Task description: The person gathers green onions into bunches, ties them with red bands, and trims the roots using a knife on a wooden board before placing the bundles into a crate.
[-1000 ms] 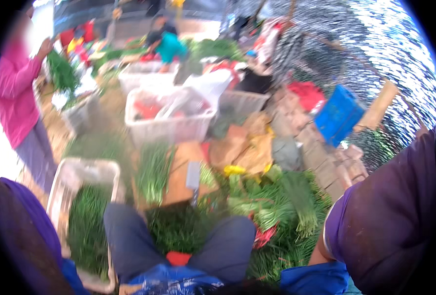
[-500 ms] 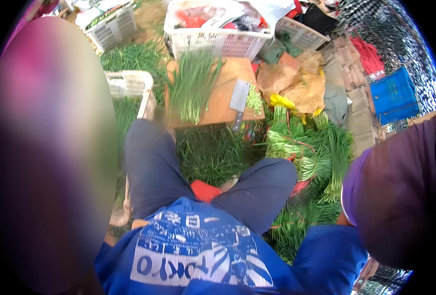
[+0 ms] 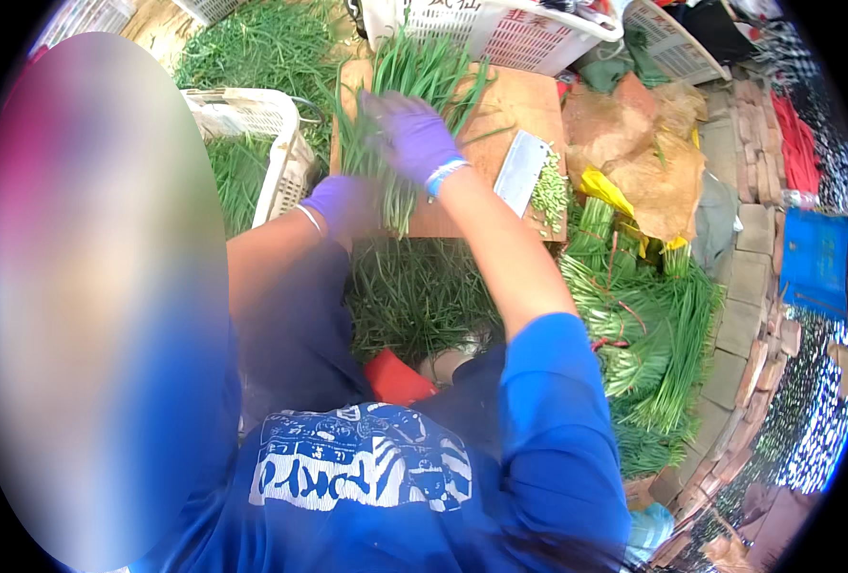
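Note:
A loose bunch of garlic chives [image 3: 400,205] lies on the wooden cutting board [image 3: 500,100], pale stem ends toward me. My right hand [image 3: 412,141], in a purple glove, rests across the bunch with its fingers stretched to the left; their tips are smeared by motion. At the bunch's left, by the board's near edge, is my left hand [image 3: 343,202], also purple-gloved. Its fingers are blurred and partly hidden by the stems. Right of the bunch a cleaver [image 3: 522,172] lies flat, its handle hidden behind my right forearm. Cut pale stem ends [image 3: 550,194] sit beside the blade.
A white plastic crate [image 3: 285,158] of greens stands at the left, another crate [image 3: 491,38] behind the board. Tied chive bundles [image 3: 653,344] lie at the right below brown sacking [image 3: 634,134]. Loose greens [image 3: 419,296] cover the ground between my legs. A large blurred oval hides the far left.
Both my gloved hands have come in over the board to the chives, which now lie partly under them. The dark purple shape at the right has gone, and the view has shifted.

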The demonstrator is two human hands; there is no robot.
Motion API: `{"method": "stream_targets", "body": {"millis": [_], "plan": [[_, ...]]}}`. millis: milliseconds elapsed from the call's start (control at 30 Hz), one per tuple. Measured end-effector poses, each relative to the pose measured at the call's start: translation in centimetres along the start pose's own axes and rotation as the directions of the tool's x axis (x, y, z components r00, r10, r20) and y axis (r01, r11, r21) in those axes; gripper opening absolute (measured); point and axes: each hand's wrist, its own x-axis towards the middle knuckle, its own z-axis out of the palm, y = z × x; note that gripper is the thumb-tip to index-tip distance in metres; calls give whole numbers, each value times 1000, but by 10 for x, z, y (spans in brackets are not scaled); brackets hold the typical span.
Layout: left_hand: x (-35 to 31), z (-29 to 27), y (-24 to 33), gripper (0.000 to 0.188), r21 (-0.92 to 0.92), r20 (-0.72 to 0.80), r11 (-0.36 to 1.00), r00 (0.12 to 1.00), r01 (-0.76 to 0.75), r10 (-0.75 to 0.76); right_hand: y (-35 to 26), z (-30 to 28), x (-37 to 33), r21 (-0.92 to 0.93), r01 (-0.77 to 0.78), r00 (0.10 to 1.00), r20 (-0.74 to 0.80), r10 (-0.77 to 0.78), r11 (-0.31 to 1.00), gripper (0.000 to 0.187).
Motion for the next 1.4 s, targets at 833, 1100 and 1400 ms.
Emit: {"method": "stream_targets", "body": {"millis": [833,1100,1400], "plan": [[-56,33,49,25,-248,710,884,547,-395,444,44,74,-7,-6,88,994,-68,-88,996,52],[10,41,-29,84,-674,-289,735,887,79,-360,8,79,-108,850,-480,289,-81,954,217,78],[40,-2,41,52,-982,-176,8,924,-190,339,-9,100,-116,323,-858,386,-107,916,399,26]]}}
